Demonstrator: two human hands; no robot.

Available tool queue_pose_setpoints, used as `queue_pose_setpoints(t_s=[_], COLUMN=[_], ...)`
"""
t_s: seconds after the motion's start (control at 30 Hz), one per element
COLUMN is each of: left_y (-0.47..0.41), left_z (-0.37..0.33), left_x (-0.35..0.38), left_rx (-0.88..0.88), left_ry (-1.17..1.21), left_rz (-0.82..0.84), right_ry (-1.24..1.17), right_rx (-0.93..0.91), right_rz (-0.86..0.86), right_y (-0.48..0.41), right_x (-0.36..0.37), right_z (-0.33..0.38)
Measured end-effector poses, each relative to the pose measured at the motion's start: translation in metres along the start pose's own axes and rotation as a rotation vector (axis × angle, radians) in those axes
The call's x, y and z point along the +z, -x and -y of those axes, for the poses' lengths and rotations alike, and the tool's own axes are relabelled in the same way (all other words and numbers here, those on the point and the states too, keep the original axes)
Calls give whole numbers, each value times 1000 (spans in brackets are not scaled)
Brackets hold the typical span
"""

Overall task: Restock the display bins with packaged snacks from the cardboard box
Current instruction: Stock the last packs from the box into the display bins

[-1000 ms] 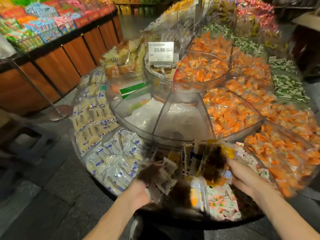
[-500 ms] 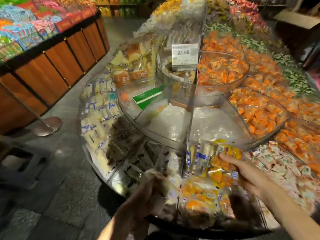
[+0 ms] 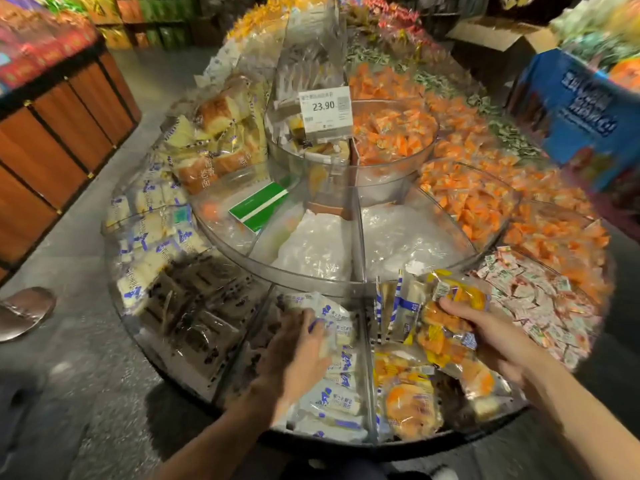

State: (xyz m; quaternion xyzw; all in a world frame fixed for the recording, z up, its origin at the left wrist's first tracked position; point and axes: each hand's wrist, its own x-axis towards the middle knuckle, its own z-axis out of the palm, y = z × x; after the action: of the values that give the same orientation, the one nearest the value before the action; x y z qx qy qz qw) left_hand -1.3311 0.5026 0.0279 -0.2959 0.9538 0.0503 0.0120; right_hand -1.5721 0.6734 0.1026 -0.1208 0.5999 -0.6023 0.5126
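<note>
A round tiered stand of clear display bins point(image 3: 360, 278) holds packaged snacks. My left hand point(image 3: 298, 355) reaches into the front bin and curls over white-and-blue snack packs point(image 3: 341, 403) stacked there. My right hand point(image 3: 485, 337) grips a bunch of yellow-and-orange snack packs point(image 3: 446, 337) over the neighbouring front bin, which holds more of the same kind point(image 3: 408, 407). An open cardboard box point(image 3: 498, 32) stands far off at the back right.
Dark packs point(image 3: 197, 320) fill the bin to the left, small pink-white packs point(image 3: 533, 299) the bin to the right. A price tag reading 23.90 point(image 3: 325, 110) and a green card point(image 3: 258, 206) sit mid-stand. A wooden shelf point(image 3: 52, 140) and a stanchion base point(image 3: 24, 310) stand left.
The view has shifted round the stand. My left hand has moved forward into the front bin onto the white-and-blue packs. My right hand still holds its orange packs.
</note>
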Motion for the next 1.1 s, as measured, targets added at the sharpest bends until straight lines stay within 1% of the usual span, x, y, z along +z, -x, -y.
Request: queue_pose_setpoints(t_s=[0.03,0.1,0.2,0.23,0.33,0.37,0.47,0.5,0.57,0.67,0.7,0.73,0.77,0.83,0.87,0.9,0.93,1.03,1.07,1.1], left_y=[-4,-12,-20,-19,-14,-13,-10,-9,-8,-5,-4,-3,-1,2,1,-1,-2,-5,-6,-6], left_z=[-13,-28,-24,-20,-7,-4,1,-1,-5,-8,-8,-6,-5,-1,1,3,5,6,8,9], left_x=[2,5,25,30,38,39,42,42,43,45,46,51,52,48,43,36,26,-1,-4,-7], left_rx=[49,59,38,52,156,188,269,273,255,255,254,260,230,126,72,-13,-82,-300,-351,-383], left_ry=[-89,-122,-90,-77,-49,-61,-171,-206,-242,-218,-134,-22,152,549,686,790,893,1289,1354,1359], left_rz=[110,279,374,381,277,265,326,342,322,235,190,110,32,-56,-127,-162,-179,-147,-124,-99], right_ry=[3,13,48,56,71,72,84,80,90,79,77,82,75,33,24,15,3,2,-9,-18], right_rx=[-10,-21,-25,-25,-19,-22,-2,0,13,27,24,16,10,11,14,12,7,-4,2,12], right_rz=[-9,-22,-26,-33,-58,-54,-41,-33,-23,-29,-25,-26,-37,-43,-51,-58,-60,-52,-40,-38], right_y=[3,10,19,23,29,31,33,33,34,37,37,38,38,38,37,37,37,35,35,35], right_x=[-1,-3,-8,-10,-13,-14,-12,-10,-7,-5,-5,-4,-5,-5,-4,-3,-2,3,6,8], right_z=[0,-1,-6,-8,-13,-15,-19,-20,-20,-21,-22,-22,-22,-22,-22,-22,-21,-20,-19,-18])
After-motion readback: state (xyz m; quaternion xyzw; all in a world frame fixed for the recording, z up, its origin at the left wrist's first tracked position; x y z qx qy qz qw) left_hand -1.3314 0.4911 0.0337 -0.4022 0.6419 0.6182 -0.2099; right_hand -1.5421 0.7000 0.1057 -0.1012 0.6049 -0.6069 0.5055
